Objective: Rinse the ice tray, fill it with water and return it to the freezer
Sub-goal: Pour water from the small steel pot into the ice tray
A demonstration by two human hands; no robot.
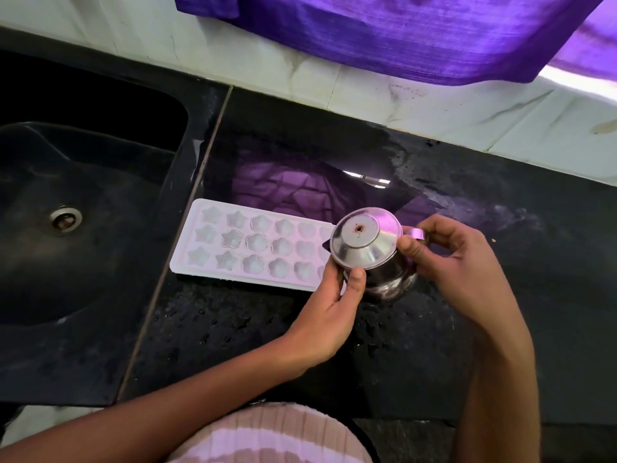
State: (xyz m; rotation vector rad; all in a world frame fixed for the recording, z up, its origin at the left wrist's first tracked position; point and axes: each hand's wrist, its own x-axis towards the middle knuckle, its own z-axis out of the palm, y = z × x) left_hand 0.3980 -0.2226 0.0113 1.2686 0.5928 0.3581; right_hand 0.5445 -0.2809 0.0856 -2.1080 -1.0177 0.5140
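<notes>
Striped pink ribbed clothing (277, 436) fills the bottom edge nearest me. My white plastic ice tray with star and flower moulds (247, 243) lies flat on the wet black stone tabletop (334, 345) at centre frame, its long axis running left to right, its right end hidden behind a lidded steel jug (370, 255). My left hand (330, 302) cups the jug's body; my right hand (447, 259) pinches its handle. The tray sits left of both hands, nearer the left one, beside the dark sink (83, 202).

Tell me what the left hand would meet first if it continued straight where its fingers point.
Probably the ice tray: the left hand points up-left past the steel jug it holds; depth is uncertain.
</notes>
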